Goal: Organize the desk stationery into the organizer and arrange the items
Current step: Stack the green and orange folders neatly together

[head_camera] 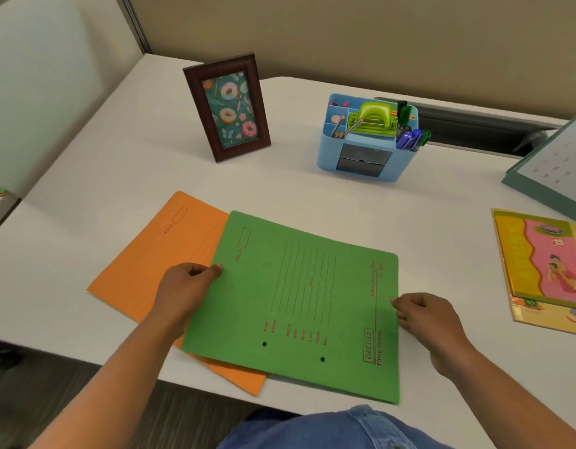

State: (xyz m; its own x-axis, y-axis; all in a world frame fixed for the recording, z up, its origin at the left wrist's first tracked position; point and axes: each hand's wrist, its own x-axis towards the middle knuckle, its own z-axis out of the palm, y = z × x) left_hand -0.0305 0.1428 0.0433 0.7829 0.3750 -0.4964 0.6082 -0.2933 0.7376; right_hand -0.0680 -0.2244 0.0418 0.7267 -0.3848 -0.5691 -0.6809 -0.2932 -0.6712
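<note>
A green file folder (299,306) lies at the desk's near edge, partly covering an orange folder (160,264) beneath it. My left hand (186,286) grips the green folder's left edge, thumb on top. My right hand (426,315) pinches its right edge. Farther back stands a blue desk organizer (329,157) holding a green hole punch (374,119), pencils (340,128) and several markers (410,137).
A dark wooden picture frame (226,106) stands upright at the back left. A desk calendar (552,170) sits at the far right, with yellow and pink booklets (539,267) in front of it. A cable slot runs behind the organizer.
</note>
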